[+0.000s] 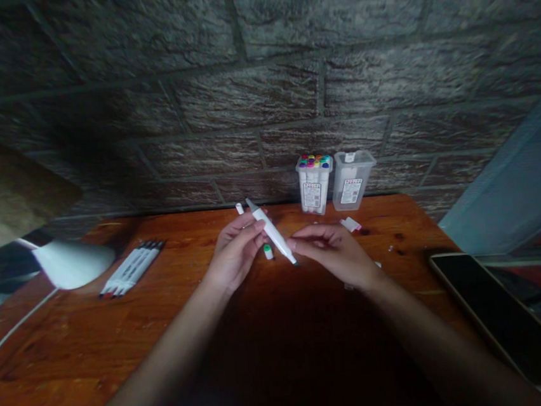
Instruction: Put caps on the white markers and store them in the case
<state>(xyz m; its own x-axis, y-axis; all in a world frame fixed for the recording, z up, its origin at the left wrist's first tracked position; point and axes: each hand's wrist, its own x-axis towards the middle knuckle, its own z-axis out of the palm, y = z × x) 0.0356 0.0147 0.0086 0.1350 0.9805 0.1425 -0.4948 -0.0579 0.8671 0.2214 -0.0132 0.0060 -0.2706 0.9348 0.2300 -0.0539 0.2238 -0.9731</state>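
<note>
A white double-ended marker (pixel 274 233) slants between my hands, its grey tapered end up and to the left, a dark tip at the lower right. My left hand (pixel 237 251) pinches the barrel near its upper end. The thumb and fingertips of my right hand (pixel 330 248) are closed on it near the lower tip. Just below the marker, a small cap with a green top (pixel 268 252) stands on the wooden table (pixel 209 362). Behind my left fingers is a small white piece (pixel 239 208), perhaps another cap.
A clear case full of colourful-topped markers (pixel 316 189) stands by the brick wall, beside a mostly see-through case (pixel 352 185). Several markers (pixel 131 269) lie in a row at left near a white lamp base (pixel 73 263). A white-and-pink piece (pixel 350 224) and a phone-like dark slab (pixel 506 314) are at right.
</note>
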